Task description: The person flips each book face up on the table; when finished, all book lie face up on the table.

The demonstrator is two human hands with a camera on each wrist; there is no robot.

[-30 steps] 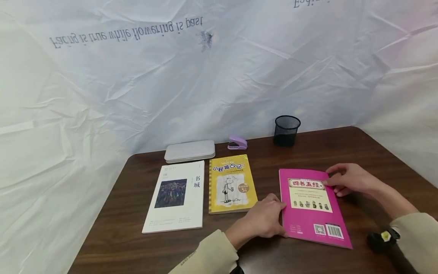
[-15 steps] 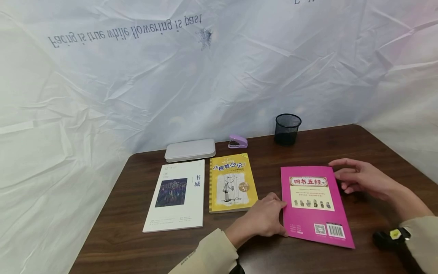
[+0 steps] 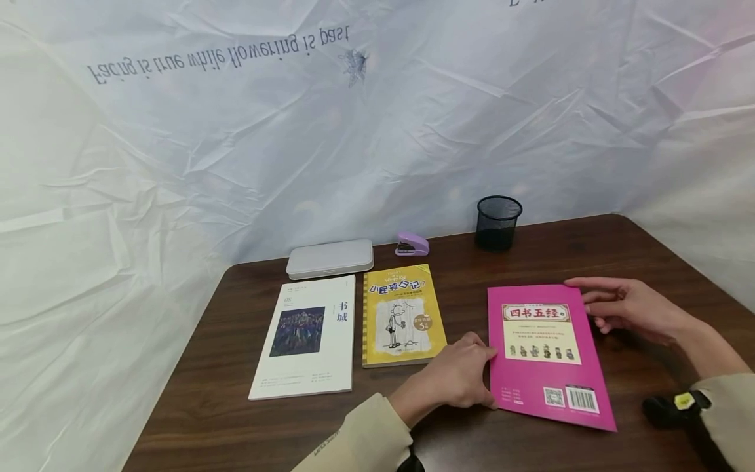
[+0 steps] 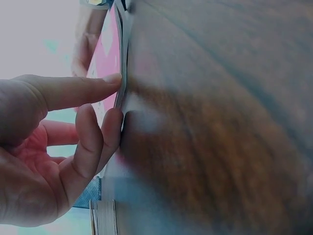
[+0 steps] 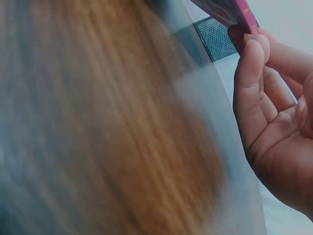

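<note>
In the head view, a pink book (image 3: 545, 357) with a cream title panel lies at the right of the dark wooden table. My left hand (image 3: 461, 375) touches its left edge, thumb (image 4: 105, 85) and fingertips spaced along the page edges. At the upper right corner is my right hand (image 3: 643, 308). The right wrist view has thumb and fingers pinching that corner of the pink book (image 5: 248, 17), with part of its underside showing. To the left lie a yellow book (image 3: 403, 318) with a cartoon figure and a white book (image 3: 303, 337) with a dark picture.
Along the back of the table (image 3: 200, 387) stand a white flat case (image 3: 330, 258), a purple stapler (image 3: 412, 244) and a black mesh pen cup (image 3: 497, 223). A pale wrinkled cloth (image 3: 383, 144) hangs behind and at both sides.
My right hand slid slightly outward at the book's corner, its fingers shifting from over the cover to the corner itself. The left hand and the books stay nearly in place.
</note>
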